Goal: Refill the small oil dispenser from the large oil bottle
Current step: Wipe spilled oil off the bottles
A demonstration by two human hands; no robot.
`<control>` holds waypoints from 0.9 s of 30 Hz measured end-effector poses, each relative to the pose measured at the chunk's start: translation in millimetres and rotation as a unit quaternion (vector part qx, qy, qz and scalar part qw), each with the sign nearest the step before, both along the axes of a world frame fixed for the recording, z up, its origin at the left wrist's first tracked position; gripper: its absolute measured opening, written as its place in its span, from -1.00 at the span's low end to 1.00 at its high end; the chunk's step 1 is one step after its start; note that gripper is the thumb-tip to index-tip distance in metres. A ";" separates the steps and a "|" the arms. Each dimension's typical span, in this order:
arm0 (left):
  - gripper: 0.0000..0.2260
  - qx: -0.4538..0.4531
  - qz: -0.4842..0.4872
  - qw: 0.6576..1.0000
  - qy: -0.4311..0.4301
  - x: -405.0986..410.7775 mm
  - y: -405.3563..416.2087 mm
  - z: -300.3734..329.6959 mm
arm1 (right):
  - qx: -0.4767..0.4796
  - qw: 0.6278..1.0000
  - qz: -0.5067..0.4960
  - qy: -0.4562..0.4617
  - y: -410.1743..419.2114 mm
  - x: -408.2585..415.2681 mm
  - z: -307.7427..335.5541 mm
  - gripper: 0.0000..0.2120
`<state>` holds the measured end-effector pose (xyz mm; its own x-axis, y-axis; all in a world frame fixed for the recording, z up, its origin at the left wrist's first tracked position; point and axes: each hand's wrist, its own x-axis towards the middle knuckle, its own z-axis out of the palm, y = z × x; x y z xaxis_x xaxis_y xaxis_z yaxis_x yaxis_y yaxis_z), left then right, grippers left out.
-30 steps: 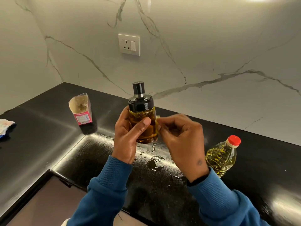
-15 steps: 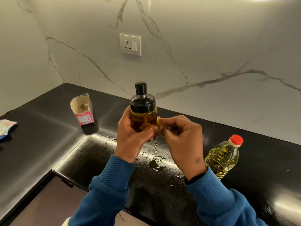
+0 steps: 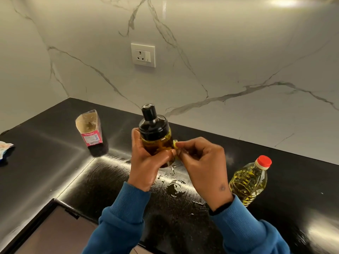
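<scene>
The small oil dispenser (image 3: 156, 136), a glass jar of amber oil with a black cap and pump top, is held just above the black counter by my left hand (image 3: 146, 165), which wraps its body. My right hand (image 3: 201, 165) pinches a small yellow sticker or tab (image 3: 175, 144) at the jar's right side. The large oil bottle (image 3: 247, 182) with a red cap stands on the counter to the right, closed and untouched, partly behind my right wrist.
An opened red-labelled packet (image 3: 90, 132) stands at the left. A crumpled wrapper (image 3: 4, 149) lies at the far left edge. Spilled oil (image 3: 176, 186) shines on the black counter (image 3: 45, 171) under my hands. A wall socket (image 3: 143, 55) sits on the marble backsplash.
My left thumb has slid across the jar's front to meet my right fingertips. The dispenser has tilted slightly, top toward the left, and sits a little lower over the counter.
</scene>
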<state>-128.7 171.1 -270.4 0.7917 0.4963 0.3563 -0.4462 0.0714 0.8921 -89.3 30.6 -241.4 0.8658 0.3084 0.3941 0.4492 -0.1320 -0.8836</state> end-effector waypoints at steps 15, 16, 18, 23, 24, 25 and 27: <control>-0.44 0.027 -0.003 0.999 0.017 -0.3 -2.7 5.4 | 0.017 1.000 -0.006 -0.004 -1.3 3.3 0.3 -0.84; -0.42 0.015 -0.008 1.000 0.018 -0.7 -2.8 4.6 | 0.026 0.999 -0.001 -0.025 -0.6 -0.9 4.4 -0.84; -0.36 0.007 -0.007 1.000 0.022 -1.3 -3.9 1.0 | 0.049 0.996 0.002 -0.075 1.7 -5.7 15.9 -0.83; -0.34 0.027 -0.004 1.000 0.008 -2.8 -12.3 1.2 | 0.061 0.994 -0.027 -0.090 8.4 9.9 22.6 -0.81; -0.35 0.031 -0.002 1.000 0.003 -2.9 -12.7 2.3 | 0.042 0.996 -0.029 -0.074 8.2 12.2 17.6 -0.81; -0.35 0.032 0.001 0.999 -0.003 -3.6 -12.4 3.9 | 0.021 0.998 -0.026 -0.056 7.2 12.6 11.6 -0.81; -0.35 0.030 0.014 0.999 -0.012 -5.1 -10.1 6.5 | -0.008 0.999 -0.016 -0.027 3.3 9.6 0.2 -0.83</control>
<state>-133.8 161.0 -263.9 0.7684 0.4951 0.4055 -0.4691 0.0049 0.8831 -79.6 33.9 -241.2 0.8530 0.2874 0.4358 0.4917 -0.1621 -0.8556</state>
